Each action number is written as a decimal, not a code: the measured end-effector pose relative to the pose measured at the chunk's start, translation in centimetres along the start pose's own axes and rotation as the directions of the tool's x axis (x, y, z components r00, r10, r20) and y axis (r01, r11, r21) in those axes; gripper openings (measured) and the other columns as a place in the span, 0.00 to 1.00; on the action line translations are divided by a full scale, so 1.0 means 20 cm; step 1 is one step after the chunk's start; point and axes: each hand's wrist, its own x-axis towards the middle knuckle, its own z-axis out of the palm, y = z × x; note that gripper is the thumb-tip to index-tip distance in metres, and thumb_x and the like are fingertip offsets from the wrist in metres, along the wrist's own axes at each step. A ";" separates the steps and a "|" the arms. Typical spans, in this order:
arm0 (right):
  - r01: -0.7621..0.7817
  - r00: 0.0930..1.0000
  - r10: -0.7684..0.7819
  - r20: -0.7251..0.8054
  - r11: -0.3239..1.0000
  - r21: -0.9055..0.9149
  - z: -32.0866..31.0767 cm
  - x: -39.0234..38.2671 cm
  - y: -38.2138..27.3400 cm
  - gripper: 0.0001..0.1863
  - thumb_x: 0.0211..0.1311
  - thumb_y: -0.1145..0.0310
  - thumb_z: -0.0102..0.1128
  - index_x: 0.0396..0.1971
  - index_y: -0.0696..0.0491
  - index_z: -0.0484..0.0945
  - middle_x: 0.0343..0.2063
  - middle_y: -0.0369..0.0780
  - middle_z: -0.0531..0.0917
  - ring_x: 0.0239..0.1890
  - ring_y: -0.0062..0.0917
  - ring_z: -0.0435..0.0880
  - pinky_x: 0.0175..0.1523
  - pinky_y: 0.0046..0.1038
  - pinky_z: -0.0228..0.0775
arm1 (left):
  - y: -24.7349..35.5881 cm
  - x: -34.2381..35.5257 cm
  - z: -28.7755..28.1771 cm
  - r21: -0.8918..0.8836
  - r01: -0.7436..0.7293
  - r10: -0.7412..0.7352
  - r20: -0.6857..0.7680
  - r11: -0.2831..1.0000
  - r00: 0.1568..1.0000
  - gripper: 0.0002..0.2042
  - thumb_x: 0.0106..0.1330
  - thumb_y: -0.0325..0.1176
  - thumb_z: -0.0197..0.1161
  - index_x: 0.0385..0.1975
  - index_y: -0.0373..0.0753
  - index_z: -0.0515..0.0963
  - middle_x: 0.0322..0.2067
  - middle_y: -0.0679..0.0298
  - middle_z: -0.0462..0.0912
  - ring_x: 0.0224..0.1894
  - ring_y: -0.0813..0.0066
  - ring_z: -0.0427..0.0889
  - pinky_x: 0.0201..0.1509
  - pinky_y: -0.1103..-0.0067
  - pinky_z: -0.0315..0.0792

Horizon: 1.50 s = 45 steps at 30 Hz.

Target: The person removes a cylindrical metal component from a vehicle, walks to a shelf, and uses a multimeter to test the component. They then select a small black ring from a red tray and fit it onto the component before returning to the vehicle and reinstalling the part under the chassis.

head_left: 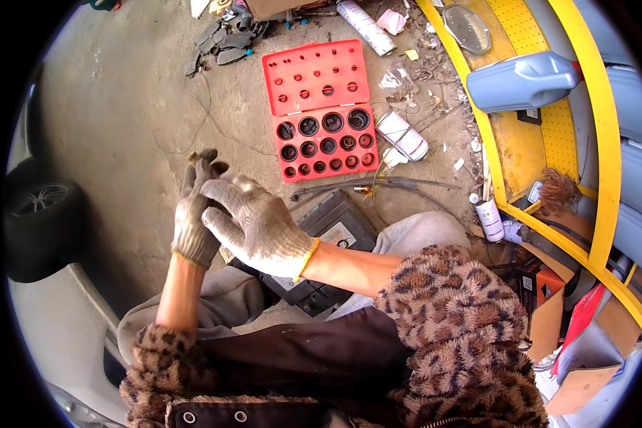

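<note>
Both hands wear grey-white knitted gloves with yellow cuffs and meet above the concrete floor. My left hand is raised, its dark-stained fingers closed; a small brass-coloured piece shows at the fingertips. Crossing in from the right, my right hand has its fingers curled and its thumb bent against the left hand. Whatever lies between its fingers is hidden. Beyond the hands is an open red case of black rings, sorted in round compartments. A black car battery sits beneath my right forearm, partly covered by it.
A yellow metal rack on the right holds a blue-grey jug. Spray cans and thin cables lie near the case. Worn brake pads are piled at the back. A car wheel stands at the left.
</note>
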 end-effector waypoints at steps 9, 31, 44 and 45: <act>-0.036 0.994 0.040 -0.101 0.998 0.042 0.03 0.05 0.04 0.18 0.63 0.65 0.56 0.50 0.58 0.72 0.45 0.52 0.77 0.48 0.46 0.78 0.50 0.39 0.71 | -0.06 0.23 0.23 -0.665 0.030 -0.007 0.037 0.746 0.999 0.20 0.67 0.53 0.51 0.34 0.39 0.76 0.20 0.67 0.74 0.20 0.75 0.70 0.19 0.78 0.65; -0.163 0.885 0.114 0.451 0.984 0.072 0.01 -0.11 -0.11 0.20 0.65 0.66 0.52 0.54 0.59 0.69 0.54 0.50 0.71 0.58 0.41 0.70 0.61 0.33 0.63 | 0.01 0.33 -0.04 -0.251 -0.262 0.033 -0.660 0.932 0.751 0.26 0.65 0.61 0.49 0.30 0.39 0.71 0.11 0.72 0.64 0.08 0.81 0.58 0.10 0.82 0.50; 0.078 0.950 0.055 0.309 0.912 -0.403 0.00 -0.01 0.14 0.10 0.64 0.66 0.49 0.37 0.56 0.75 0.32 0.48 0.77 0.36 0.45 0.77 0.40 0.43 0.70 | -0.07 0.15 0.19 -0.571 -0.232 0.042 -0.326 0.788 0.945 0.16 0.69 0.47 0.53 0.38 0.37 0.72 0.17 0.70 0.68 0.13 0.82 0.62 0.15 0.84 0.57; 0.118 0.928 0.054 0.369 0.896 -0.428 0.00 -0.02 0.16 0.09 0.64 0.66 0.49 0.36 0.55 0.75 0.31 0.47 0.77 0.35 0.45 0.76 0.40 0.43 0.70 | -0.08 0.14 0.18 -0.469 -0.257 0.068 -0.383 0.845 0.921 0.17 0.69 0.47 0.54 0.39 0.37 0.72 0.17 0.70 0.67 0.13 0.83 0.61 0.14 0.84 0.56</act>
